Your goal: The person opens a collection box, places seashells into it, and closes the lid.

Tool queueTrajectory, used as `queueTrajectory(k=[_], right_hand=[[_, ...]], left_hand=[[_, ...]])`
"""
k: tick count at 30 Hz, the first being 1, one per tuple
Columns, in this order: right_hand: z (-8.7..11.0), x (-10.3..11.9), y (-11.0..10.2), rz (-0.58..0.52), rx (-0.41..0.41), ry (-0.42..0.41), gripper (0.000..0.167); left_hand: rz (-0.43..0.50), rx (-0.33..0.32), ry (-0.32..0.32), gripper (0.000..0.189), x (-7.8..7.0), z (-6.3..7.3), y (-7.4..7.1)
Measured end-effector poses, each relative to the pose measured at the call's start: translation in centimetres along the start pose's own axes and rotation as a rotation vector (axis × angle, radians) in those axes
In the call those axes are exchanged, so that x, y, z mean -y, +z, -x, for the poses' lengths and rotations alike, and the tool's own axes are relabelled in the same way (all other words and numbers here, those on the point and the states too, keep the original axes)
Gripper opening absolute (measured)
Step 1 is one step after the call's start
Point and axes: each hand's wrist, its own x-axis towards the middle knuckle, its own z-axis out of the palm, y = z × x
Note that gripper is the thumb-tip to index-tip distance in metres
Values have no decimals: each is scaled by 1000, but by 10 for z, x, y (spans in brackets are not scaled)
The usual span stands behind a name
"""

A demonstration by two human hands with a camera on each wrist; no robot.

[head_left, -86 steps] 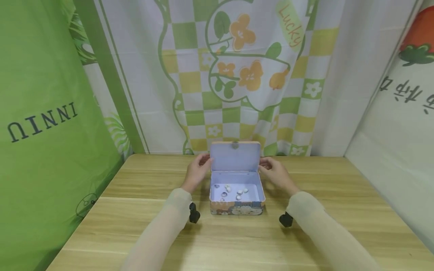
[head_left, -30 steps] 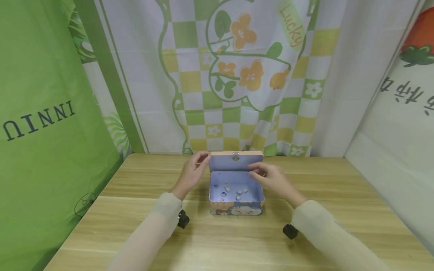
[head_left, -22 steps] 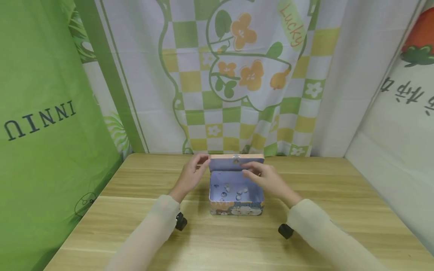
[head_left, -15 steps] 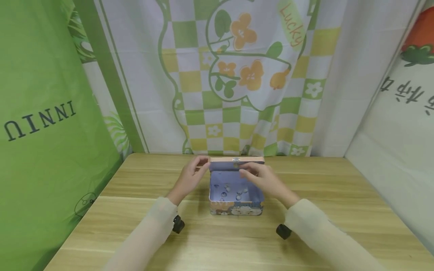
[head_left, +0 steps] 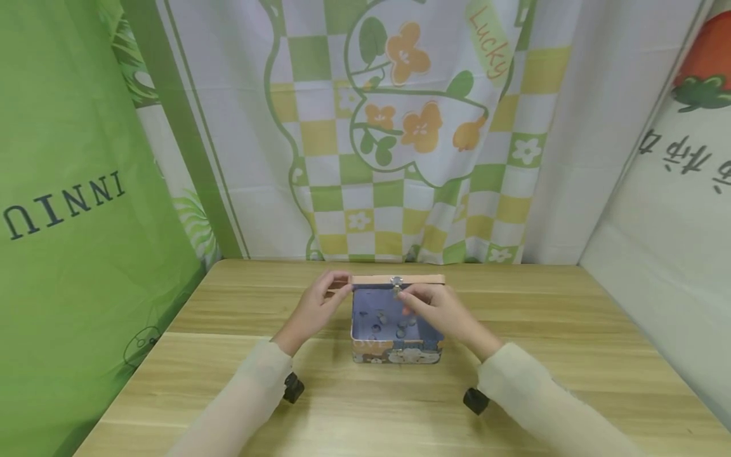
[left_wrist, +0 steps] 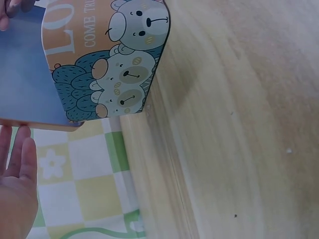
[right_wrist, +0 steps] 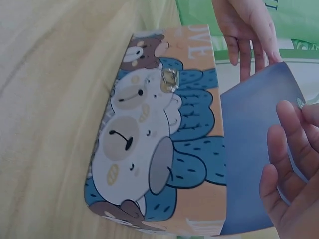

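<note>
A tin box [head_left: 374,351] printed with cartoon bears stands mid-table, its hinged lid [head_left: 371,280] tilted partway down over the blue interior. Several small shells [head_left: 375,328] lie on its floor. At the lid's left corner is my left hand [head_left: 313,308], its straight fingertips touching the edge; the left wrist view shows those fingers [left_wrist: 26,157] extended under the lid's rim. My right hand [head_left: 444,312] pinches at the metal clasp [head_left: 396,280] on the lid's front. In the right wrist view its other fingers [right_wrist: 279,149] are bent beside the lid's inner face.
The wooden table [head_left: 548,355] extends to both sides of the box and toward me. A checkered curtain [head_left: 360,190] hangs behind its far edge. Green cloth [head_left: 68,285] borders the left, white cloth [head_left: 657,254] the right. Black cameras sit at both wrists.
The lid has swung from upright down toward the front. My left hand has stayed at its left edge. My right hand has moved from the right edge to the clasp.
</note>
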Motion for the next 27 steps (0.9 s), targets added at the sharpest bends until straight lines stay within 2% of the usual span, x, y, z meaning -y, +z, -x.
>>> queueTrajectory(k=[6,13,16,22,27], right_hand=[[8,2,4,-7,13,-5,26],[17,2,10,-47,27,16,26],[21,2,14,-80,32,36,26],[29,1,20,-76,41,61,27],[34,-1,24,-79,67,60,27]], left_hand=[[55,17,-24,30,3,6,0],[94,64,12,33,7,14,-1],[106,80,-7,34,6,18,-2],[124,117,-75,35,6,27,-2],[122,133,-60,36,8,32,-2]])
